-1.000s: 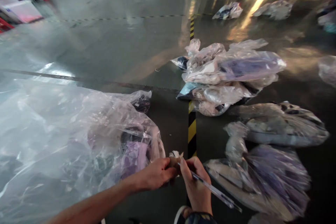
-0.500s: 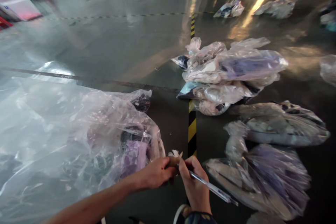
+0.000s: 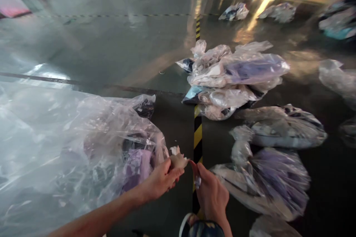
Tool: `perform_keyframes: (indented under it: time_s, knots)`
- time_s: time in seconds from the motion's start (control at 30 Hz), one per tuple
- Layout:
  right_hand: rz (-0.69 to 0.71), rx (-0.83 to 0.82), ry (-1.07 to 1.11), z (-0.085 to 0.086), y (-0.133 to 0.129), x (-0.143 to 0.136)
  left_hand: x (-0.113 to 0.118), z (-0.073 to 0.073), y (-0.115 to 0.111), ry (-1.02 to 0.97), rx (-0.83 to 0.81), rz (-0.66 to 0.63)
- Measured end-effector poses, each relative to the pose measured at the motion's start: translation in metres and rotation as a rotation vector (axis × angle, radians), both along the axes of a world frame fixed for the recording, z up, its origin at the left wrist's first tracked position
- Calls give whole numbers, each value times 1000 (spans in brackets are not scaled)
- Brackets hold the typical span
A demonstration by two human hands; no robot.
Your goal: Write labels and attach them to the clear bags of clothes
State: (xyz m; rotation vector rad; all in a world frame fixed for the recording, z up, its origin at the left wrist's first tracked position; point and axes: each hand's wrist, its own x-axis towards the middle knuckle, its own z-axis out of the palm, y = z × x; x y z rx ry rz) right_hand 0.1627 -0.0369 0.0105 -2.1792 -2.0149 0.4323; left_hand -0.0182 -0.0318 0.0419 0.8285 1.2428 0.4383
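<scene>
A large clear plastic bag (image 3: pixel 111 118) with purple and dark contents lies at the left. Its gathered neck (image 3: pixel 178 160) stands up out of my left hand (image 3: pixel 162 181), whose fingers are closed around it. To the right, my right hand (image 3: pixel 213 190) is closed in a fist. From it a thin reddish band (image 3: pixel 191 163) reaches toward the bag's neck; I cannot tell exactly how it is attached. A small clear end of a pen (image 3: pixel 197 182) shows at the fist, the rest hidden by the fingers.
Several filled clear bags lie on the dark floor at the right: a stacked pile (image 3: pixel 236 70), a long bag (image 3: pixel 286 129) and a tied purple bag (image 3: pixel 280 177). Yellow-black tape (image 3: pixel 197 137) runs along the floor. A pink-white bin (image 3: pixel 12 4) stands at the far left.
My right hand has turned into a fist and moved slightly away from the bag's neck, drawing out the reddish band. The pen's long shaft no longer shows. The view has shifted slightly right.
</scene>
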Motion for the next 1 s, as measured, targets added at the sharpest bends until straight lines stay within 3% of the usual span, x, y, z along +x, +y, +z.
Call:
perform_keyframes:
  time_s: [0.13,0.27,0.53,0.63,0.73,0.87,1.0]
  knots:
    - [3,-174,-53,-6,2,-3,1,7,0,-118,151,-57]
    - [18,-291,-90,-5,4,-7,1,6,2,-213,149,-32]
    - [94,-256,-68,-14,-7,-5,5,12,3,-146,25,-28]
    - [51,-145,-19,-19,-11,8,0,11,3,-162,-22,-77]
    - [-60,-12,154,-13,-9,26,-6,7,4,-143,-63,-123]
    - [-158,171,659,17,0,28,-7,3,5,66,51,-174]
    - [-107,39,1080,38,3,3,-3,3,6,-40,74,-230]
